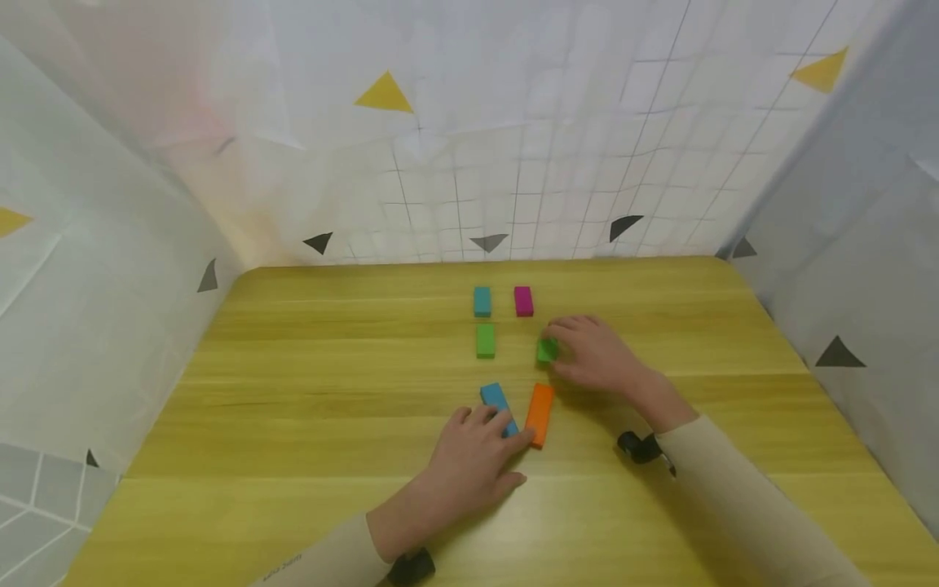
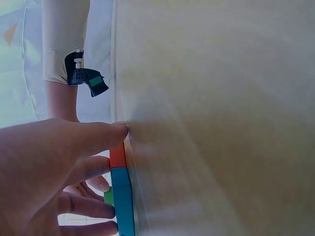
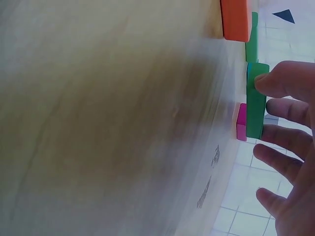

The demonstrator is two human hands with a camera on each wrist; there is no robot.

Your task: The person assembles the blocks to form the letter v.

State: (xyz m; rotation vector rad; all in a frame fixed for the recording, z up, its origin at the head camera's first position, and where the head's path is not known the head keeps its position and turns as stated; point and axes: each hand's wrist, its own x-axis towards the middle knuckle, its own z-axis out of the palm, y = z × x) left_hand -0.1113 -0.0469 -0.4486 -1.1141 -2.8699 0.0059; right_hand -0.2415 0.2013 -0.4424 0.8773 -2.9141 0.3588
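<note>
My right hand [image 1: 597, 355] holds a green block [image 3: 256, 101] at its end of the row, thumb against one face and fingers behind it. The head view shows only part of that block, the rest being covered by the fingers. My left hand [image 1: 473, 456] lies over the near part of a blue block [image 1: 495, 396], fingertips at its surface. Its index finger reaches the lower end of an orange block [image 1: 540, 412]; the thumb stands apart from the fingers. The blue and orange blocks lie at a slant, their near ends close together.
Farther back on the wooden table [image 1: 330, 367] lie a second green block [image 1: 486, 341], a teal block [image 1: 482, 302] and a magenta block [image 1: 523, 302]. White sheets with triangles [image 1: 385, 92] and grid lines enclose the table at the back and sides.
</note>
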